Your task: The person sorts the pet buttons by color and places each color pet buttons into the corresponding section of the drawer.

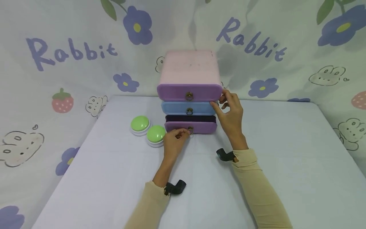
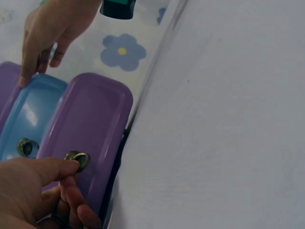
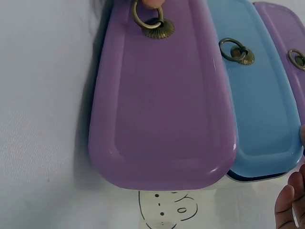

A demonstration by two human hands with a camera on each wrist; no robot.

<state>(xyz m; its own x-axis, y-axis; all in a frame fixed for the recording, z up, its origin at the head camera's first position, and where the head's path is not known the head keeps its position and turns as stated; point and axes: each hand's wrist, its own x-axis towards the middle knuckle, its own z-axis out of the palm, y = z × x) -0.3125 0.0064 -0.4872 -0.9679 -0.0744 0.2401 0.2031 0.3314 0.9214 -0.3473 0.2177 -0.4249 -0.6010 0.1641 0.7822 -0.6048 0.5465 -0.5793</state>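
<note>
A small pink drawer cabinet (image 1: 190,68) has a purple top drawer (image 1: 174,92), a blue middle drawer (image 1: 174,108) and a purple bottom drawer (image 1: 175,127). The bottom drawer is pulled partly out, and a dark gap shows behind its front. My left hand (image 1: 175,141) pinches the brass ring pull (image 2: 83,161) of that drawer between thumb and finger. At the cabinet's right edge, my right hand (image 1: 232,116) holds on, its thumb on the front near the top of the blue drawer and its fingers by the side.
Two round green-topped push buttons (image 1: 140,123) (image 1: 156,133) with white bases stand left of the cabinet, the nearer one close to my left hand. A white cloth covers the table (image 1: 286,159). Behind the cabinet hangs a patterned cloth (image 1: 177,19) with flowers and lettering.
</note>
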